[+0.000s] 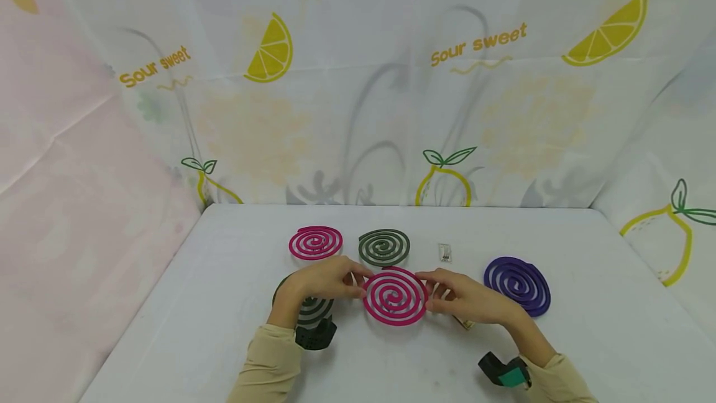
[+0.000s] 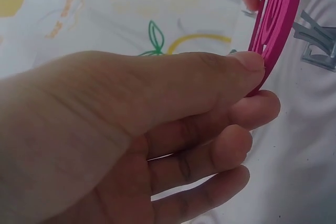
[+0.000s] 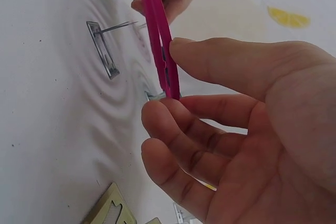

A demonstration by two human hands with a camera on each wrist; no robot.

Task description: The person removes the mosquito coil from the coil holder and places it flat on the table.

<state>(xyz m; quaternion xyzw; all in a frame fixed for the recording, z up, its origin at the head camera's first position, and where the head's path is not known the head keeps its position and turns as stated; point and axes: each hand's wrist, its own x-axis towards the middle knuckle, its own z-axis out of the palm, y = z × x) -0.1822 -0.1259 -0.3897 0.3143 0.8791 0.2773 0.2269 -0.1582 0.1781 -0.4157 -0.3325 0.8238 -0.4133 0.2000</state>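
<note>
A pink mosquito coil is held level between both hands at the middle of the table. My left hand pinches its left edge between thumb and fingertips. On the opposite edge, the thumb and fingers of my right hand pinch the rim. In the wrist views the coil is seen edge-on, above a small silver metal stand with an upright prong. A dark green coil lies partly hidden under my left wrist. Below my right hand is a gold-coloured metal stand, mostly covered in the head view.
Farther back lie another pink coil and a grey-green coil. To their right is a small silver stand. A purple coil sits beyond my right wrist. A lemon-print cloth backs the white table.
</note>
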